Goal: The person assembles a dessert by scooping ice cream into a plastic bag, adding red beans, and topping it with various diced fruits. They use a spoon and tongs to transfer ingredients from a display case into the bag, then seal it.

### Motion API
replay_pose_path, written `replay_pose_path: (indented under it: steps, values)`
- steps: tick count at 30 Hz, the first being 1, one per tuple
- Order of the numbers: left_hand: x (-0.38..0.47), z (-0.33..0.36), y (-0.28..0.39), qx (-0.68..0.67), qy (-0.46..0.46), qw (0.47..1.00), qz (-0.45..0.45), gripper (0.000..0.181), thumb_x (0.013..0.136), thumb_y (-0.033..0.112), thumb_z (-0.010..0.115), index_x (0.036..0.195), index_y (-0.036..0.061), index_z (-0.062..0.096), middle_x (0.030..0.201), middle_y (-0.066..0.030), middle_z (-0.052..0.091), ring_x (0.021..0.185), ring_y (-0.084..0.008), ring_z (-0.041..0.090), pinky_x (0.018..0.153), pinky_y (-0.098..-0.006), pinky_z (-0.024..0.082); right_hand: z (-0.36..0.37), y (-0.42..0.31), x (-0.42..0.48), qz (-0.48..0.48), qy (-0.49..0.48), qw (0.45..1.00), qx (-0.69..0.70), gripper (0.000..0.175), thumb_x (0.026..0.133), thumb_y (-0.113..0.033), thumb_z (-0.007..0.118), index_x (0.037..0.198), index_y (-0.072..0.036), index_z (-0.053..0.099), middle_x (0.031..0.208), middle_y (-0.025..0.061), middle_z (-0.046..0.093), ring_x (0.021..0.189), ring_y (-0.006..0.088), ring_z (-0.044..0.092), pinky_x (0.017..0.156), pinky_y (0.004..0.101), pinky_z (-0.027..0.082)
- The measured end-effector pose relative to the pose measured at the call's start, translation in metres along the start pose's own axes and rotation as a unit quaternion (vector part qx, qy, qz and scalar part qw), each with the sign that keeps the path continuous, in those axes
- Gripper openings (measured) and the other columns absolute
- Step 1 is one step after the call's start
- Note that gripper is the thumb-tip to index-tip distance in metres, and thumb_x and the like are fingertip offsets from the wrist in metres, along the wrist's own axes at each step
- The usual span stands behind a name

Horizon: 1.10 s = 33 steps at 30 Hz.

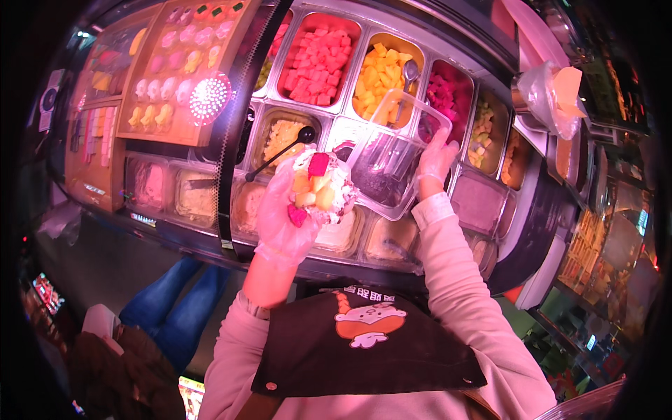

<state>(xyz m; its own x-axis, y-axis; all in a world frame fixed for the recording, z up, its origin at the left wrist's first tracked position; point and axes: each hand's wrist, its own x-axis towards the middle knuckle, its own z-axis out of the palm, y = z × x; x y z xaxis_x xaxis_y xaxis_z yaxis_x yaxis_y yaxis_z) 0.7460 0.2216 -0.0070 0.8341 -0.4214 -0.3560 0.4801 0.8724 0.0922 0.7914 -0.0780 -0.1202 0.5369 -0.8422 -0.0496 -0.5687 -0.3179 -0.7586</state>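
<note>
My left hand [283, 210], in a clear thin glove, holds a rounded dessert [336, 178] covered in white cream. Yellow fruit cubes [312, 191] and magenta fruit pieces [318, 165] lie on it; what carries it underneath is hidden by the hand. Also gloved, my right hand [439, 157] grips the edge of a clear plastic container or lid [388, 152]. That clear piece is tilted above the pans, and its exact shape is hard to tell. Just beyond the dessert, a black spoon [283, 152] rests across a pan of pale yellow bits [279, 134].
Behind are pans of pink fruit cubes [317, 65], yellow cubes [375, 79] with a metal spoon [409, 73], and magenta cubes [443, 94]. Several cream-coloured tubs [391, 236] line the front. Leftward, a wooden tray [178, 68] holds small figures. A person in jeans [176, 310] stands front left.
</note>
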Motion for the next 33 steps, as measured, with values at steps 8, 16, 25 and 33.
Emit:
replay_pose_path:
  steps: [8,16,25,33]
  values:
    - [0.005,-0.008,-0.002,0.065,0.066,0.995,0.030,0.063,0.107,0.053,0.044,0.142,-0.0001,0.050,0.130,-0.0200,0.064,0.117,-0.0341,0.066,0.101,-0.0474,0.055,-0.053,-0.028,-0.030,-0.164,-0.023,0.979,-0.116,0.078,0.096,-0.039,0.070,0.142,0.017,0.040,0.144,0.0384,0.046,0.130,0.0486,0.052,0.113,0.0485,0.039]
    - [0.021,-0.013,-0.014,0.083,-0.147,0.980,0.102,0.064,0.104,0.054,0.050,0.142,0.0022,0.046,0.132,-0.0190,0.061,0.122,-0.0342,0.064,0.098,-0.0473,0.057,-0.078,-0.106,-0.100,-0.573,-0.267,0.775,0.019,0.075,0.083,-0.012,0.081,0.148,0.003,0.048,0.146,0.0246,0.054,0.135,0.0403,0.053,0.111,0.0467,0.046]
    - [0.026,-0.034,-0.017,0.315,-0.075,0.932,0.163,0.111,0.081,-0.005,0.083,0.162,0.0221,0.011,0.138,-0.0207,0.052,0.122,-0.0394,0.063,0.100,-0.0512,0.058,0.025,-0.109,0.034,-0.403,-0.287,0.869,0.003,0.029,0.087,-0.023,0.074,0.109,-0.004,0.075,0.107,0.0179,0.072,0.100,0.0343,0.070,0.089,0.0410,0.056]
    - [0.043,-0.017,-0.018,0.247,-0.045,0.961,0.119,0.068,0.098,0.016,0.072,0.151,0.0088,0.031,0.128,-0.0178,0.058,0.119,-0.0389,0.065,0.099,-0.0497,0.058,0.122,-0.111,0.094,-0.544,-0.358,0.661,-0.374,0.034,0.080,-0.006,0.069,0.115,-0.006,0.070,0.113,0.0207,0.068,0.110,0.0399,0.066,0.092,0.0469,0.054]
